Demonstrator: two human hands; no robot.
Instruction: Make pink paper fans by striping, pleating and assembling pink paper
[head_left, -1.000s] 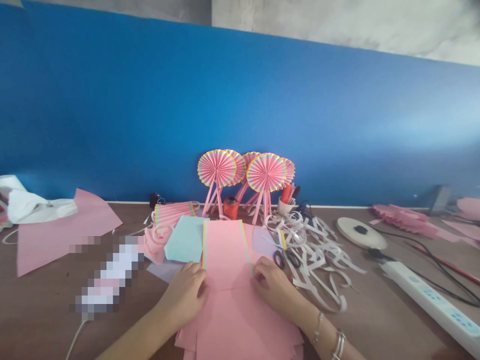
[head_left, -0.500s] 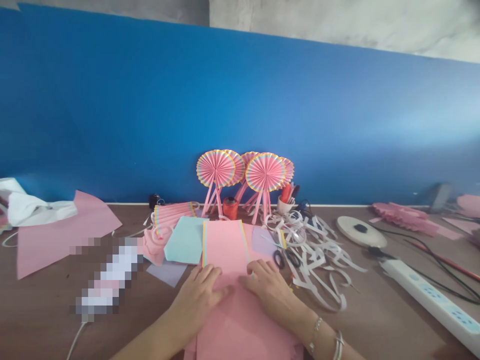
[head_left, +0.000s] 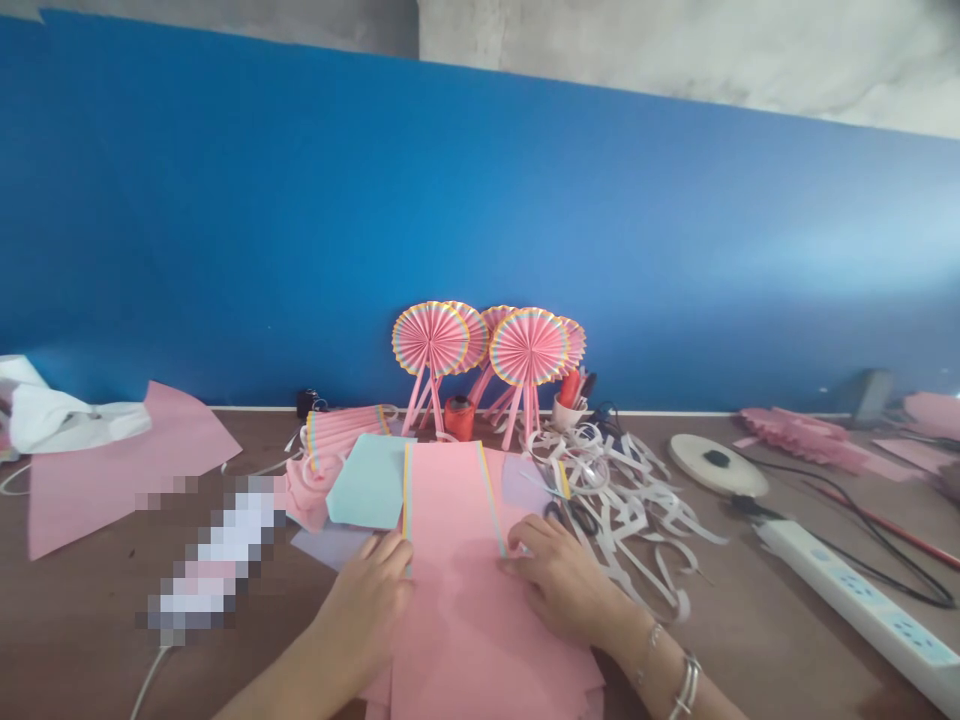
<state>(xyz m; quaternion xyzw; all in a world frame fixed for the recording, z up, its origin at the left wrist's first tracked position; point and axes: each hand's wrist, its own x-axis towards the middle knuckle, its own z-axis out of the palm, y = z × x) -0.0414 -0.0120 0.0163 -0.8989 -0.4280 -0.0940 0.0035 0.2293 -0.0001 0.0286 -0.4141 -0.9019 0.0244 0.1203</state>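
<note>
In front of me lies a long pink paper sheet (head_left: 454,500) with yellow and blue striped edges, on top of more pink paper. At its left edge is my left hand (head_left: 373,590), fingers curled together and closed on the margin; its thumb is mostly hidden. My right hand (head_left: 559,575) pinches the opposite edge between thumb and forefinger, with bracelets on the wrist. A pale green sheet (head_left: 367,480) rests just beyond my left hand. Black-handled scissors (head_left: 581,517) are partly hidden behind my right hand.
Finished pink paper fans (head_left: 431,340) stand by the blue partition (head_left: 300,220), near a red thread spool (head_left: 459,418). Tangled white strips (head_left: 637,500) spread to the right, before a glue-gun-like cable and a white power strip (head_left: 862,600). A pleated pink strip (head_left: 349,432) lies left.
Both hands have drawn apart, from resting on the pink paper to its two side edges. The fingers have closed there, and more of the sheet's middle shows.
</note>
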